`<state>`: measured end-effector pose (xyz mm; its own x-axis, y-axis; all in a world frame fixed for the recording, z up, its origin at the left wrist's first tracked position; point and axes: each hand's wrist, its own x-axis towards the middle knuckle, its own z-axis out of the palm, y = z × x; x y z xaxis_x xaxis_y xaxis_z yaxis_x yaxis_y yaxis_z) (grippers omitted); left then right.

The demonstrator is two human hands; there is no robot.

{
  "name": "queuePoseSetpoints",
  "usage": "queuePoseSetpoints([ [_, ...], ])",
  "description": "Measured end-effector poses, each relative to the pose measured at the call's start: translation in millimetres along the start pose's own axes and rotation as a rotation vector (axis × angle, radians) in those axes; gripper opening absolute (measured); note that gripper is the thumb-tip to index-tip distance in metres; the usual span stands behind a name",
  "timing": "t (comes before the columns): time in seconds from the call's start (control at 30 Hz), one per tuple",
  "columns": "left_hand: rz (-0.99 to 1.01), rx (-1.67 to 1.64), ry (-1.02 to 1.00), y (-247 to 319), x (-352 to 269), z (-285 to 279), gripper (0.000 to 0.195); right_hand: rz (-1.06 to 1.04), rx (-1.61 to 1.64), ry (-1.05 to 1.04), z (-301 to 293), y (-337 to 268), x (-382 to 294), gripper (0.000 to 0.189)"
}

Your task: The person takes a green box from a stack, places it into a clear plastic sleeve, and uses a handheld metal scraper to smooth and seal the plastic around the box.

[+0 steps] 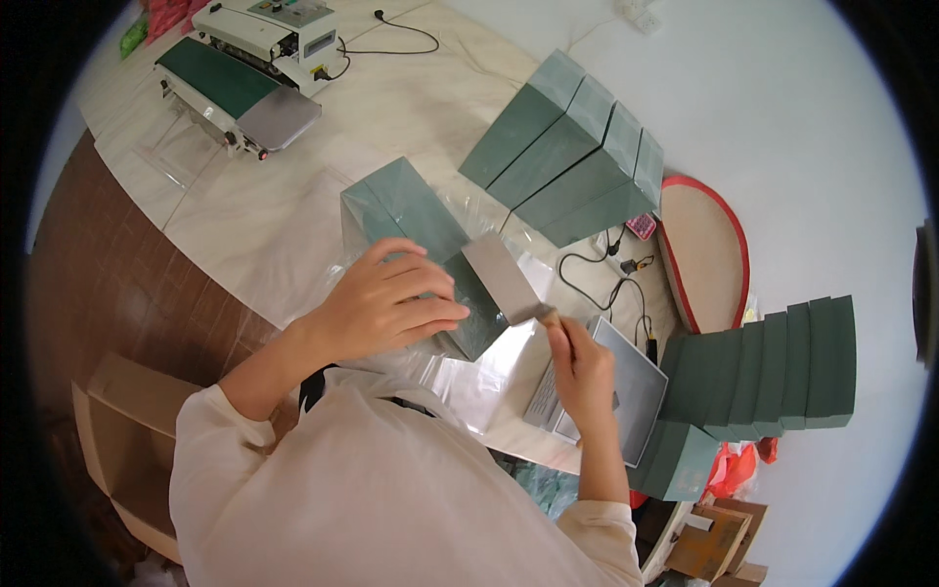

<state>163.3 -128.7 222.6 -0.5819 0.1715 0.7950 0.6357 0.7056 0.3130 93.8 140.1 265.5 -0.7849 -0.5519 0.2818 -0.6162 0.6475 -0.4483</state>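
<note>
A dark green box (425, 205), loosely covered in clear plastic film, lies on the table before me. My left hand (400, 297) is over its near part with fingers spread, gripping nothing; whether the fingertips touch the film is unclear. My right hand (583, 359) is closed around the handle of a broad, cleaver-like metal blade (502, 279). The flat blade lies across the right side of the box, near its edge. Loose clear film (469, 389) spreads over the table between the box and my body.
Wrapped green boxes (565, 147) stand at the back. An open laptop (616, 389) and stacked green boxes (763, 367) are at right. Black cables (598, 293) trail behind the laptop. A conveyor bag sealer (242, 88) sits far left; an open cardboard box (132, 440) is lower left.
</note>
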Motion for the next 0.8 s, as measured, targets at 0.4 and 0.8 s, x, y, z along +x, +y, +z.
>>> queuePoseSetpoints([
  [0.4,-0.54,-0.007,-0.017,-81.7,-41.1,-70.6,0.037,-0.262,-0.06,-0.022,79.8,-56.6,79.5,0.017],
  [0.8,-0.296,-0.154,-0.313,-115.1,-14.8,-75.3,0.018,-0.271,-0.097,-0.121,84.5,-80.8,83.7,0.014],
])
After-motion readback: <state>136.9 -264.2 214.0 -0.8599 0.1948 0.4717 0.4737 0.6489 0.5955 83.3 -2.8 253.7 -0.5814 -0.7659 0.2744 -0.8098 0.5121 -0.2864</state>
